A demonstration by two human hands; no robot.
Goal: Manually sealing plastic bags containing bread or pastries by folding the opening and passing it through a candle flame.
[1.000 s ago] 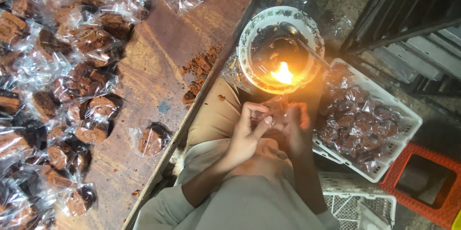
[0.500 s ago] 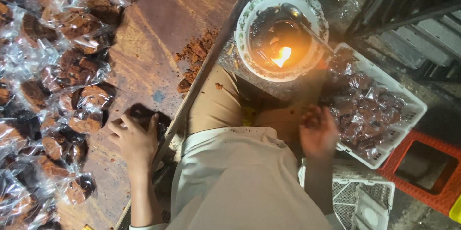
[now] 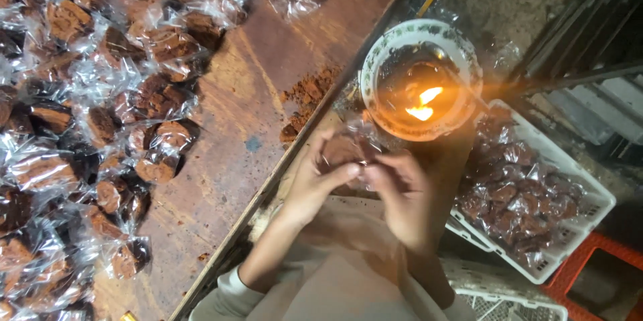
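The wooden tabletop [image 3: 221,180] carries many clear-wrapped brown pieces [image 3: 87,113] spread toward its far side, within reach. Beyond its near edge a white crate [image 3: 576,227] holds more. A flame burns in a patterned bowl [image 3: 375,73] close ahead. Left hand [image 3: 315,183] and right hand [image 3: 402,197] pinch one wrapped piece [image 3: 345,150] together just beside that flame.

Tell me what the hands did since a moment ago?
The left hand came back from the wooden table carrying a wrapped brown sweet; the right hand rose to meet it. Both now hold it near the flame bowl. Bowl, white basket stayed.
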